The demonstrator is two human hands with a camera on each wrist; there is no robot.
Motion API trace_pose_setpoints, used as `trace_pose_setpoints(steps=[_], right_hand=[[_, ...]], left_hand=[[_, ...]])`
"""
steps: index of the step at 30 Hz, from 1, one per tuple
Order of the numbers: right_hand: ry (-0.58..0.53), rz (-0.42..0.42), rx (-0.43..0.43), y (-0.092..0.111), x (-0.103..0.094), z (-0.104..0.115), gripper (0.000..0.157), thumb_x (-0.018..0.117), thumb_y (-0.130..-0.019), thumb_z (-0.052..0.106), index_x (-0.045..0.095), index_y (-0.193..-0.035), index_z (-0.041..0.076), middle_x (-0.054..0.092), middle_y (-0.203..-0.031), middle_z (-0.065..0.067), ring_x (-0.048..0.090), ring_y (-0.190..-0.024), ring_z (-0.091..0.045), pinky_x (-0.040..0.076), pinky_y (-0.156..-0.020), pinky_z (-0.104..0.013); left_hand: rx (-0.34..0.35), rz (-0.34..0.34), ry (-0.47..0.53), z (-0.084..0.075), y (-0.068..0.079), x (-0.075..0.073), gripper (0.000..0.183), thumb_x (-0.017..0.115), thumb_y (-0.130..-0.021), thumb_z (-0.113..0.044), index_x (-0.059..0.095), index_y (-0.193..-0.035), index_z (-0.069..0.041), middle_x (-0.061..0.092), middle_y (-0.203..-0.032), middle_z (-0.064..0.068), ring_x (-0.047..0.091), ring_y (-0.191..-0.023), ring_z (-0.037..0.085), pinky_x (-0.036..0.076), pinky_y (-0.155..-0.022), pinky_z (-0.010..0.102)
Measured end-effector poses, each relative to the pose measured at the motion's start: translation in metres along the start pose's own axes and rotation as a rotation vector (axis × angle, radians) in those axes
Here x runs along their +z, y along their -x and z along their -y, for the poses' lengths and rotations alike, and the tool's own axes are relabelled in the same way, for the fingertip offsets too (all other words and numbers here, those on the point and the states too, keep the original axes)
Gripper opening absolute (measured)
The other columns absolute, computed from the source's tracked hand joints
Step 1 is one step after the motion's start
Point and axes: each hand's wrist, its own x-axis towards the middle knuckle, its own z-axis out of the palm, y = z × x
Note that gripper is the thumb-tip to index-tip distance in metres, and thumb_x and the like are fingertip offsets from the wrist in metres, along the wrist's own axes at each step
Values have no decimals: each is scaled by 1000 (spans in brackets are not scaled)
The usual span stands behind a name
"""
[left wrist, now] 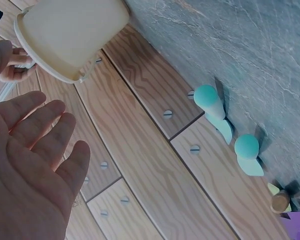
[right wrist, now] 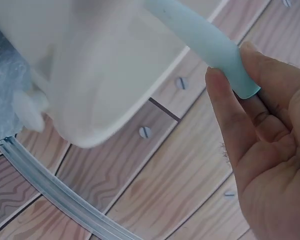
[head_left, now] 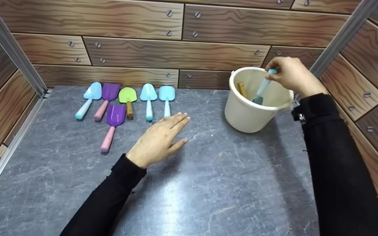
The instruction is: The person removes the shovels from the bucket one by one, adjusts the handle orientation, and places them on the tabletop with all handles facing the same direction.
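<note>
The teal shovel (head_left: 262,90) stood tilted in the cream bucket (head_left: 241,114) at about two o'clock on the surface, its blade down inside and its pale handle pinched at the top by the right hand (head_left: 290,76). A wooden handle (head_left: 241,89) leaned inside the bucket beside it. Nearest, the grey marbled tabletop (head_left: 208,183) reflected a patch of light. The left hand (head_left: 159,139) hovered over its middle, released, fingers straight and together, holding nothing. Farther off, at eleven o'clock, six shovels lay with blades toward the wall: a purple one (head_left: 112,126) nearest, then pale blue (head_left: 87,100), purple (head_left: 107,98), green (head_left: 128,100) and two more pale blue (head_left: 148,98) (head_left: 167,98). Wood-grain panels (head_left: 143,49) with screw heads walled the space.
</note>
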Motion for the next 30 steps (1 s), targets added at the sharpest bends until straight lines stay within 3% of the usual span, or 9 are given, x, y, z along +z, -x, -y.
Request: trace_pose_setpoints(steps=[12,21,24,28,30], right_hand=[[-79,-93,36,17,-26,19,34,70,-118,17,70,-146,-4,71,-147,-31,70,-136,-49,54,-122,-70],[-61,-199,-32,24,-34,40,35,72,-117,12,71,-148,-4,70,-151,-27,69,-140,-47,56,-125,-67],[-53,-243,-63,25,-35,46,33,73,-116,10,73,-146,-4,72,-149,-26,70,-138,-45,58,-124,-57],[-23,-295,-104,27,-37,53,29,73,-116,9,76,-142,-3,75,-146,-24,72,-134,-42,57,-115,-33],[-10,-320,-126,28,-37,57,27,74,-115,8,77,-140,-3,76,-144,-24,73,-132,-41,56,-112,-29]], left_hand=[[-1,-6,20,0,0,0,72,67,-120,-43,48,-178,-5,52,-184,17,52,-172,38,45,-142,63],[-11,7,16,0,0,0,72,67,-121,-44,48,-179,-6,52,-184,16,52,-172,38,43,-143,61],[-16,12,15,1,0,0,71,65,-121,-45,48,-179,-6,52,-184,16,52,-172,38,43,-144,61],[-18,18,10,1,0,0,71,62,-122,-46,48,-178,-6,52,-184,16,51,-173,37,43,-144,61],[-19,22,7,1,0,0,71,62,-122,-47,48,-179,-6,52,-184,15,51,-173,37,42,-144,61]])
